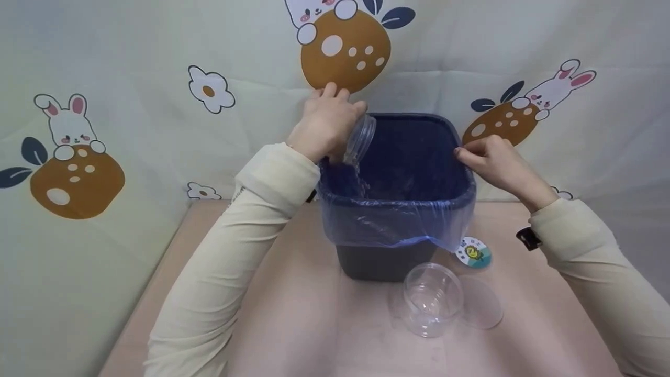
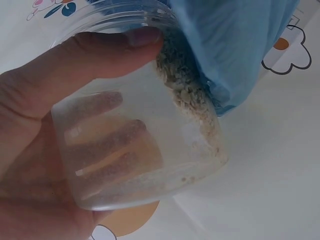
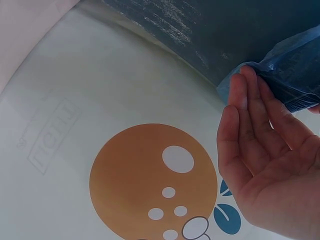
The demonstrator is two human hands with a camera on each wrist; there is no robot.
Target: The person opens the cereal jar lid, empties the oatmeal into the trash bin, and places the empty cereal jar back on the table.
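Observation:
My left hand [image 1: 330, 120] grips a clear plastic jar [image 1: 361, 139], tipped on its side with its mouth over the left part of a dark trash bin [image 1: 390, 264]. In the left wrist view, beige flaky bits [image 2: 186, 95] lie along the jar's lower wall, and my thumb and fingers wrap around it. Some material falls from the mouth into the bin. A blue translucent trash bag [image 1: 387, 225] lines the bin and folds down over its rim. At the right rim, my right hand [image 1: 494, 159] pinches the bag-covered edge; its fingers rest against the bag's outside.
In front of the bin stands another clear plastic jar [image 1: 432, 301], beside a transparent round disc [image 1: 484, 303]. A round printed label [image 1: 473, 252] lies near the bin's right side. The pink tabletop [image 1: 293, 314] ends at a patterned curtain [image 1: 136, 131] behind.

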